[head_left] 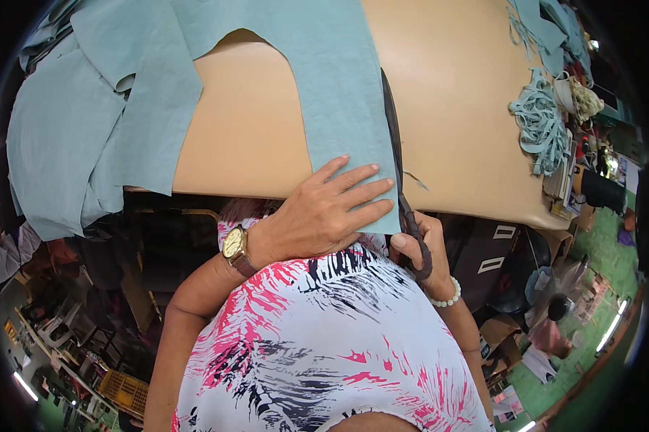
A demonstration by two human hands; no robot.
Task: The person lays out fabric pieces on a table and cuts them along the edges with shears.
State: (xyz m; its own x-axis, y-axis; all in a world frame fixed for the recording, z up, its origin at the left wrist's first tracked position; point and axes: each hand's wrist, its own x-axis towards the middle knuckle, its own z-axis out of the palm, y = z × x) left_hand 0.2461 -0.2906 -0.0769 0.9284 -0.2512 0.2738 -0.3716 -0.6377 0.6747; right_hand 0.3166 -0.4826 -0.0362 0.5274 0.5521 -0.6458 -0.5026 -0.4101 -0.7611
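Note:
A light blue-green fabric piece (339,93) with a curved cut-out lies on the tan table, its strip reaching down to the near edge. My left hand (332,205) rests flat on the strip's lower end, fingers stretched out to the right. Along the strip's right edge run large dark scissors (391,122), their blades lying beside or partly under the cloth. My right hand (425,248) is closed around the scissors' handles at the table's near edge. Part of its fingers is hidden behind the handle. A small dark thread or scrap (416,180) lies right of the blades.
More blue-green fabric (65,137) is heaped on the left and hangs over the table's edge. On the tan table (461,108), a bundle of fabric strips (540,122) lies at the right edge. Below are a dark drawer cabinet (486,248) and a yellow crate (123,392).

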